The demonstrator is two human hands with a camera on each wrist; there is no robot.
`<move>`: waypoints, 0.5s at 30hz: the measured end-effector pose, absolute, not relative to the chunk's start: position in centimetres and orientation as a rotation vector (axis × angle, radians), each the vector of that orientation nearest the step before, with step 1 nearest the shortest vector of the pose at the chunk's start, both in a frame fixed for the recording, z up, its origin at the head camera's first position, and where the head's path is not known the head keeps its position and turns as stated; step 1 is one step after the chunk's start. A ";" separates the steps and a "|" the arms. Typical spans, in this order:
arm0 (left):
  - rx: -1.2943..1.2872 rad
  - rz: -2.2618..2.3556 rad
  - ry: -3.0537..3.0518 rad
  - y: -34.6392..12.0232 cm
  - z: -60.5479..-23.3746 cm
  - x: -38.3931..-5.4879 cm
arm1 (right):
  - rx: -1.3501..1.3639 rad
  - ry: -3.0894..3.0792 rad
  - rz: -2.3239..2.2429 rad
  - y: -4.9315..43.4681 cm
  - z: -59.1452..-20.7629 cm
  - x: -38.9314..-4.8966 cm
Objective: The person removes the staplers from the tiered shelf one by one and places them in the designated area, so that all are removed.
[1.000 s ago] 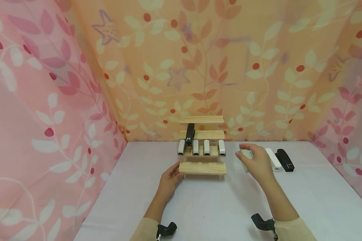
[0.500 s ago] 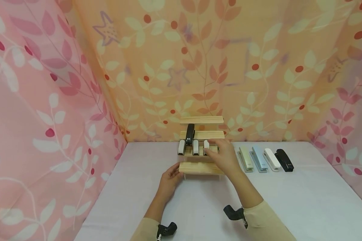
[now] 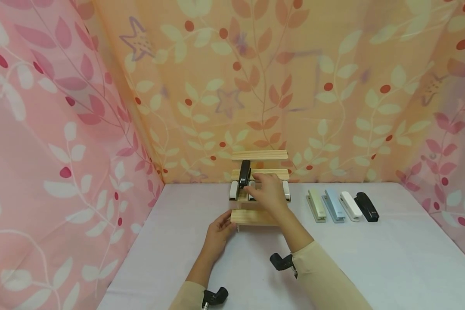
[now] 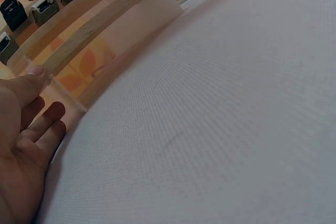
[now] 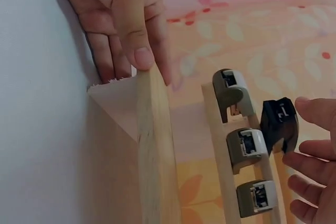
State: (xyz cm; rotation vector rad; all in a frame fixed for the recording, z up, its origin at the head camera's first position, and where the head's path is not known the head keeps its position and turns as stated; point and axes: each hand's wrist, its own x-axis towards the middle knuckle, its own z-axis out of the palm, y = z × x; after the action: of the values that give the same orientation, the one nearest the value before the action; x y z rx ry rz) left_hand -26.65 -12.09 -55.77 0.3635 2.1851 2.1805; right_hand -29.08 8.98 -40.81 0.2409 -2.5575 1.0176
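A stepped display rack of pale wooden planks with clear side panels stands at the table's middle. My left hand holds the left end of its lowest plank, thumb on the plank's end in the right wrist view. White-topped staplers sit in a row on the second plank. Between two of them a black stapler stands higher, leaning back. My right hand reaches over the row, fingers spread. Its thumb and fingertips come close to the black stapler's side, and it hides part of the row in the head view.
Right of the rack, a pale green stapler, a light blue stapler, a white stapler and another black stapler lie side by side on the white tabletop. A patterned curtain hangs behind the rack.
My right hand has let go of the pale green stapler by the loose row and moved left to the black stapler on the rack. My left hand has stayed at the rack's end.
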 end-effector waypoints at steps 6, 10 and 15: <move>0.368 2.200 2.152 -12.1 -55.7 -26.6 | 0.174 -2.617 0.919 8.0 -41.4 -30.0; 0.379 2.186 2.164 -12.1 -55.7 -26.6 | 0.142 -2.631 0.916 7.5 -41.6 -30.3; 0.359 2.165 2.187 -12.2 -55.6 -26.6 | 0.112 -2.615 0.901 6.8 -42.0 -30.7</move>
State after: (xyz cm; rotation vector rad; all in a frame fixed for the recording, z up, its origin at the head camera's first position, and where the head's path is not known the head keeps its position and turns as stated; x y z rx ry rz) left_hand -26.58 -12.21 -55.65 0.3590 2.1872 2.1653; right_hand -30.69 6.83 -41.96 0.1115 -2.6147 0.9014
